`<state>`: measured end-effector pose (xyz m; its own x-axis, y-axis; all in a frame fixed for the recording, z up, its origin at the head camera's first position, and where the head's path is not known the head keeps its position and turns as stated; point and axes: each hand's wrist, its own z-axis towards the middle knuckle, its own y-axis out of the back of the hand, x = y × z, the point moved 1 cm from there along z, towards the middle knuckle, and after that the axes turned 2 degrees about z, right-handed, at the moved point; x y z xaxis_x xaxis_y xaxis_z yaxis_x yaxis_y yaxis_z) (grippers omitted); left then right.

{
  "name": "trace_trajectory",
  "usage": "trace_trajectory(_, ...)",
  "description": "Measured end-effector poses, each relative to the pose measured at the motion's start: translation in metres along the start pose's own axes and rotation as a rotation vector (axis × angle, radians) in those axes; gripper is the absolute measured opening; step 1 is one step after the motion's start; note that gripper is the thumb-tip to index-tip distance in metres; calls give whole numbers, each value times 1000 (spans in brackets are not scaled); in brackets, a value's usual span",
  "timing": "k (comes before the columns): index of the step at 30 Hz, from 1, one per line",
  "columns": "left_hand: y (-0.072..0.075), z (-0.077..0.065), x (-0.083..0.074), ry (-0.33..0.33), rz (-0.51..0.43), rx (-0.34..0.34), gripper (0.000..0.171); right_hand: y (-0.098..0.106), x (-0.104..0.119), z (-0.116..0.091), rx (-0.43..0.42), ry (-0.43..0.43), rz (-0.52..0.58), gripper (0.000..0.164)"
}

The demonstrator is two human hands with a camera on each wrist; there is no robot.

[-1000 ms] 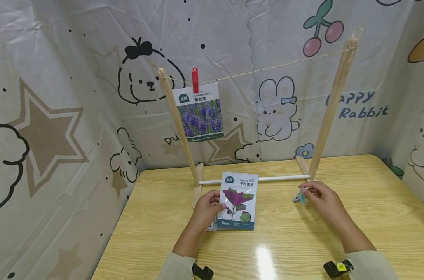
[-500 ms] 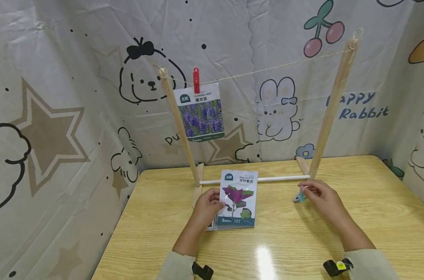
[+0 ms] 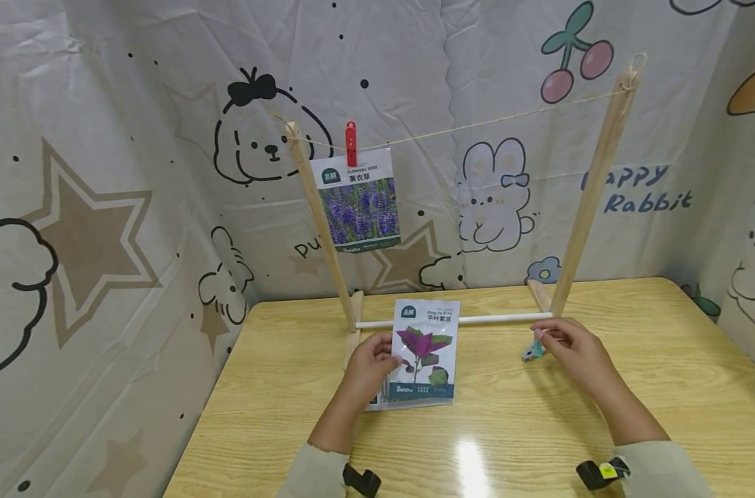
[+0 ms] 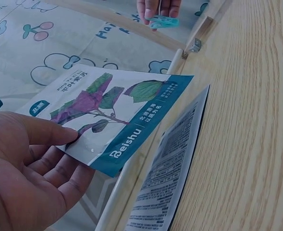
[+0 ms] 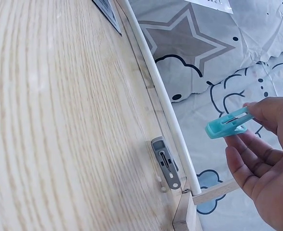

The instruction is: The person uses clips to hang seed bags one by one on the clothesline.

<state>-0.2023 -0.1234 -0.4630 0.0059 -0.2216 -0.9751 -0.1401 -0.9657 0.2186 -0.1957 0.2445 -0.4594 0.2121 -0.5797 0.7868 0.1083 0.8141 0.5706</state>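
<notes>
**A:** Report the hands and the packet.

**B:** My left hand [image 3: 371, 363] grips the purple-leaf packet [image 3: 423, 354] by one side edge, thumb on the printed face, fingers behind. My right hand [image 3: 578, 354] pinches the turquoise peg [image 5: 218, 129] by its handle end; whether the peg's jaws are parted, I cannot tell. The packet is tilted and raised off the table [image 3: 277, 387], well below the string [image 3: 502, 119]. A second packet [image 4: 172, 163] lies just under it, small print upward.

**A:** How should I perform the step?

**B:** I judge it to be pegging the packet to the string.
1. Keep the side grip; it leaves the top edge free.
2. Lift until that edge meets the string, to the right of the purple-flower packet [image 3: 360, 211], which hangs from a red peg [image 3: 351, 144].
3. Squeeze the handles fully, straddle string and edge together, release.

Caution: a shallow bite may let the packet slip.

**A:** Container contents?

**B:** The hanging packet is marked "FLOWERS SEED". I see only packet exteriors, so contents are unverified. The held one looks thin; I would expect a light load.
</notes>
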Motion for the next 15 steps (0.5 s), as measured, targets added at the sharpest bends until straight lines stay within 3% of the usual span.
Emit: trace_trajectory(15,-4,2,-7,-47,-25,-7,31,-1,1,2,-9,5,23,31)
